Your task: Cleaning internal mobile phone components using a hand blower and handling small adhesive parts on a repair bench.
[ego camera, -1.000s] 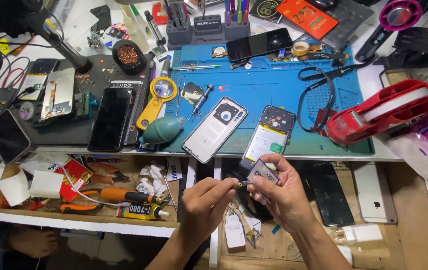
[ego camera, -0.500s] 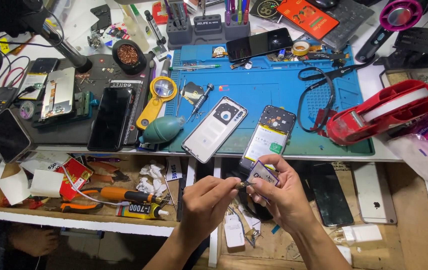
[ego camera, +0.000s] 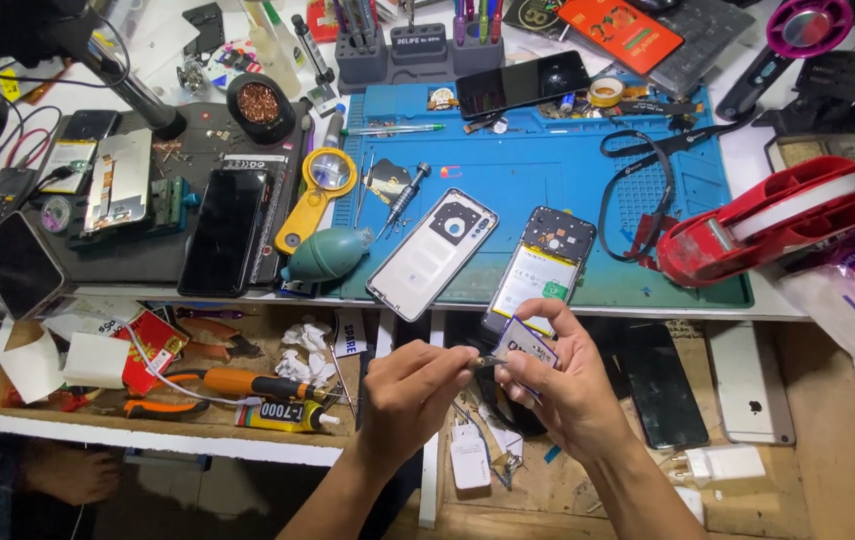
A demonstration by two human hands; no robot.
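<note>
Blue work mat (ego camera: 548,180) matt rubbery; phone back cover (ego camera: 433,252) glossy plastic; drawer (ego camera: 808,440) bare rough wood.

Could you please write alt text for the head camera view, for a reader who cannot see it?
Two hands meet over an open drawer: the right hand pinches a small card, the left hand a thin tool at its edge. Behind, a blue mat holds an opened phone and its back cover.

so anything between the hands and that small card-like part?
No. The right hand pinches the small card-like part directly, and the left hand brings a thin tool against its lower edge. Nothing visible lies between them.
</note>
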